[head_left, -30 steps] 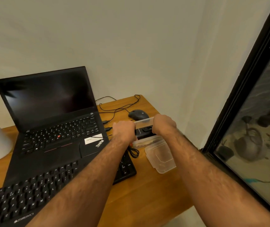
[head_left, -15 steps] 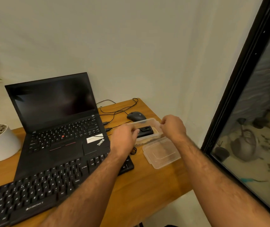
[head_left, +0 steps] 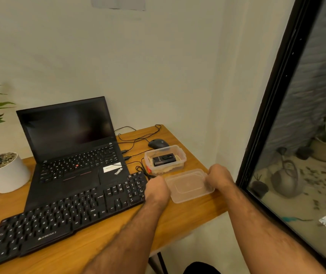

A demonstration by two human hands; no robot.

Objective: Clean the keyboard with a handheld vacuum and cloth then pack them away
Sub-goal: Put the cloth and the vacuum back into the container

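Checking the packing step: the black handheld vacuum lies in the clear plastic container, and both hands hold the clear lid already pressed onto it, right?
Not quite. In the head view both hands, left hand and right hand, hold the clear plastic lid on the wooden desk, in front of the open clear plastic container holding the black handheld vacuum.

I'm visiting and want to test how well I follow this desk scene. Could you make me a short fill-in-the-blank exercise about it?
1. Both hands, left hand and right hand, hold the clear ____.
2. The black handheld vacuum lies inside the open ____.
3. The mouse sits just behind the container, at the ____ end of the table.

Missing words: lid; container; right
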